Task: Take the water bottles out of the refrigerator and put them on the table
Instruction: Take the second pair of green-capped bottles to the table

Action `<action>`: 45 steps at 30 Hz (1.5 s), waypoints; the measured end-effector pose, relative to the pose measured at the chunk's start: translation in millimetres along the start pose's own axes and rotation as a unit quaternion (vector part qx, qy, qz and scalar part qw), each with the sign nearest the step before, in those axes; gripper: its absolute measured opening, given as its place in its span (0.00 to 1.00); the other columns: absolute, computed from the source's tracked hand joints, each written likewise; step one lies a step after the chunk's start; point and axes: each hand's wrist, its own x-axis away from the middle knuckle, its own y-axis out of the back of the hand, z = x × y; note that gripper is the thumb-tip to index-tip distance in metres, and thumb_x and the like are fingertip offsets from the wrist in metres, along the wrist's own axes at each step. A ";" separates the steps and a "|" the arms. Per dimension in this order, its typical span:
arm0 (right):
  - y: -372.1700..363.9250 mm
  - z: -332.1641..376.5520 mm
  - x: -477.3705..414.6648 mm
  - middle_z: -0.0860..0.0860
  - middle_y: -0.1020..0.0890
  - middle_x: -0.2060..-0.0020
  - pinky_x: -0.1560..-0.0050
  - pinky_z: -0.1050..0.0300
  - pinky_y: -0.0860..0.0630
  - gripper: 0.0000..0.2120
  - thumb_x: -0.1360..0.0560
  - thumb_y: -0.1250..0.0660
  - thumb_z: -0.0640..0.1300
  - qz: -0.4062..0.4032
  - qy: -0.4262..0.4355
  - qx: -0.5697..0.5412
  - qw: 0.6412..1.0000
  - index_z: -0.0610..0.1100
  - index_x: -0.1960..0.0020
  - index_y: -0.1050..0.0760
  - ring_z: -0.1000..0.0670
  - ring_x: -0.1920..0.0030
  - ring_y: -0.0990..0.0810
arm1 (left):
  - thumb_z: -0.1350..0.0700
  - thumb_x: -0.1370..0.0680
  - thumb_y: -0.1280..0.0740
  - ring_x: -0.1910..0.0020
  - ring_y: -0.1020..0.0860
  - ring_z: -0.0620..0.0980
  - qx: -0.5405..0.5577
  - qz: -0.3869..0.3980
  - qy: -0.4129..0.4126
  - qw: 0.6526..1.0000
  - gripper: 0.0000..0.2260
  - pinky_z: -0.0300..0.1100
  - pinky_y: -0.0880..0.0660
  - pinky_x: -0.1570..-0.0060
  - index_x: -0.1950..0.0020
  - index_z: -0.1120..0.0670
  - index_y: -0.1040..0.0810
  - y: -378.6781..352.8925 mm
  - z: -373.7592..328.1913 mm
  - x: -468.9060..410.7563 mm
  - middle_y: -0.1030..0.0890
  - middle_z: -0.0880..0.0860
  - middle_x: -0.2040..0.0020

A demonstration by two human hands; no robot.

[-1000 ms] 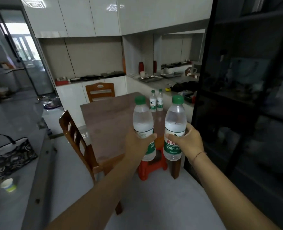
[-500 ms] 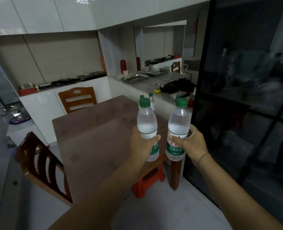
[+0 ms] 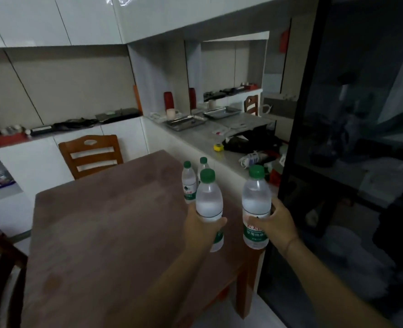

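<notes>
A bottle (image 3: 209, 204) with a green cap was held upright in the left hand (image 3: 201, 229), whose fingers were wrapped round its lower half, the thumb (image 3: 218, 221) pressed across the label. A second bottle (image 3: 255, 207) was gripped the same way in the right hand (image 3: 277, 224), its fingers closed on the body at label height. Both bottles were raised above the near right part of the brown table (image 3: 106, 233), close together but not touching. Two more bottles (image 3: 189, 185) were seen standing upright on the table just behind the left hand, near the table's right edge. A wooden chair (image 3: 91, 155) was set at the far end, and a dark glass door (image 3: 361, 138) stood at the right.
</notes>
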 end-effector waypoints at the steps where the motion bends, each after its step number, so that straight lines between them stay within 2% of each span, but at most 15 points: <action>1: -1.1 -4.7 -15.5 0.54 0.20 0.55 0.54 0.53 0.23 0.25 0.39 0.21 0.37 0.009 -0.001 0.006 1.000 0.51 0.47 0.27 0.49 0.53 0.20 | 0.57 0.36 0.21 0.49 0.19 0.49 -0.003 -0.008 0.008 1.000 0.26 0.46 0.22 0.52 0.43 0.51 0.27 -6.3 4.7 -11.2 0.18 0.50 0.47; 6: -24.0 -35.2 -83.3 0.47 0.19 0.50 0.47 0.44 0.22 0.27 0.39 0.21 0.38 0.028 -0.010 0.022 0.999 0.48 0.45 0.28 0.44 0.48 0.20 | 0.56 0.38 0.20 0.49 0.20 0.49 -0.021 -0.039 0.044 0.998 0.26 0.46 0.22 0.50 0.44 0.49 0.27 -26.6 32.6 -66.6 0.18 0.49 0.47; 8: -38.3 -49.5 -108.9 0.48 0.19 0.50 0.47 0.46 0.22 0.26 0.39 0.21 0.38 0.036 -0.024 0.022 0.999 0.49 0.46 0.28 0.44 0.48 0.20 | 0.57 0.38 0.20 0.50 0.21 0.48 -0.025 -0.047 0.060 0.997 0.26 0.43 0.24 0.52 0.45 0.46 0.28 -31.5 43.9 -89.7 0.20 0.47 0.49; 11: -62.6 -68.8 -144.9 0.52 0.21 0.53 0.50 0.52 0.23 0.26 0.39 0.21 0.39 0.047 -0.031 0.031 0.998 0.51 0.47 0.29 0.47 0.49 0.21 | 0.57 0.38 0.20 0.52 0.22 0.46 -0.050 -0.053 0.071 0.995 0.26 0.39 0.26 0.55 0.44 0.49 0.27 -37.2 63.1 -126.3 0.21 0.45 0.52; 16: -103.1 -105.8 -202.7 0.49 0.23 0.49 0.50 0.53 0.26 0.27 0.38 0.23 0.36 0.052 -0.060 0.051 0.996 0.48 0.45 0.31 0.45 0.46 0.24 | 0.60 0.35 0.24 0.63 0.24 0.38 -0.070 -0.048 0.093 0.992 0.18 0.26 0.32 0.72 0.49 0.54 0.26 -46.2 93.0 -186.1 0.22 0.44 0.60; 19: -123.9 -127.5 -231.2 0.45 0.22 0.45 0.43 0.46 0.24 0.29 0.39 0.23 0.36 0.049 -0.084 0.065 0.993 0.44 0.41 0.30 0.44 0.44 0.24 | 0.64 0.34 0.27 0.71 0.26 0.42 -0.058 -0.047 0.096 0.993 0.12 0.32 0.32 0.74 0.62 0.55 0.30 -52.5 112.7 -213.5 0.24 0.47 0.69; 21: -134.8 -140.5 -246.9 0.46 0.22 0.44 0.42 0.47 0.25 0.31 0.39 0.23 0.36 0.053 -0.097 0.076 0.991 0.44 0.39 0.30 0.44 0.43 0.24 | 0.65 0.34 0.29 0.71 0.27 0.49 -0.070 -0.051 0.104 0.991 0.12 0.40 0.32 0.74 0.65 0.55 0.32 -55.7 122.5 -228.9 0.25 0.53 0.71; 23: -144.0 -152.9 -260.4 0.47 0.22 0.45 0.43 0.51 0.26 0.32 0.40 0.23 0.36 0.060 -0.107 0.082 0.989 0.44 0.39 0.30 0.44 0.43 0.24 | 0.66 0.35 0.29 0.68 0.25 0.59 -0.082 -0.056 0.101 0.990 0.08 0.44 0.30 0.72 0.66 0.62 0.28 -59.2 136.2 -242.6 0.23 0.62 0.67; 26: -153.7 -166.6 -274.4 0.48 0.22 0.44 0.44 0.53 0.27 0.32 0.40 0.22 0.37 0.064 -0.112 0.083 0.988 0.44 0.38 0.30 0.46 0.43 0.24 | 0.65 0.34 0.27 0.57 0.22 0.67 -0.072 -0.062 0.113 0.989 0.15 0.49 0.23 0.64 0.53 0.72 0.26 -62.5 149.9 -253.1 0.23 0.70 0.56; 29: -159.0 -173.0 -282.9 0.48 0.22 0.43 0.43 0.52 0.26 0.32 0.39 0.22 0.37 0.064 -0.109 0.077 0.989 0.44 0.38 0.30 0.46 0.43 0.24 | 0.64 0.34 0.26 0.55 0.22 0.66 -0.062 -0.070 0.111 0.989 0.16 0.58 0.21 0.61 0.52 0.70 0.26 -64.9 154.7 -255.6 0.23 0.68 0.55; 31: -161.0 -174.9 -287.4 0.49 0.22 0.44 0.45 0.55 0.25 0.31 0.39 0.22 0.37 0.064 -0.105 0.071 0.990 0.45 0.39 0.30 0.48 0.44 0.23 | 0.63 0.34 0.26 0.56 0.22 0.65 -0.053 -0.074 0.102 0.991 0.16 0.60 0.22 0.61 0.52 0.69 0.26 -67.2 155.8 -256.9 0.22 0.67 0.56; 34: -164.2 -175.3 -288.8 0.53 0.22 0.47 0.50 0.62 0.27 0.31 0.39 0.22 0.37 0.071 -0.100 0.069 0.990 0.48 0.40 0.30 0.51 0.45 0.23 | 0.61 0.34 0.26 0.57 0.22 0.65 -0.039 -0.081 0.103 0.991 0.17 0.57 0.21 0.62 0.53 0.70 0.26 -70.8 155.5 -259.5 0.23 0.68 0.56; 38: -164.4 -177.2 -286.8 0.51 0.23 0.42 0.46 0.59 0.27 0.34 0.38 0.22 0.39 0.079 -0.090 0.079 0.990 0.46 0.36 0.32 0.50 0.43 0.24 | 0.61 0.34 0.26 0.57 0.23 0.69 -0.049 -0.076 0.102 0.991 0.19 0.59 0.23 0.62 0.54 0.73 0.28 -74.7 156.2 -262.2 0.24 0.71 0.56; 42: -162.1 -176.0 -284.3 0.48 0.25 0.40 0.44 0.59 0.29 0.35 0.37 0.23 0.39 0.089 -0.079 0.098 0.988 0.45 0.34 0.35 0.50 0.40 0.26 | 0.61 0.36 0.25 0.55 0.22 0.65 -0.068 -0.063 0.102 0.990 0.21 0.57 0.21 0.60 0.52 0.72 0.27 -74.2 156.7 -260.4 0.23 0.69 0.54; 45: -161.8 -172.5 -281.5 0.46 0.26 0.37 0.42 0.58 0.30 0.36 0.36 0.23 0.37 0.099 -0.084 0.101 0.986 0.45 0.34 0.36 0.49 0.39 0.27 | 0.62 0.37 0.23 0.53 0.21 0.59 -0.079 -0.060 0.099 0.990 0.20 0.49 0.19 0.59 0.50 0.67 0.25 -74.5 154.7 -258.4 0.22 0.64 0.52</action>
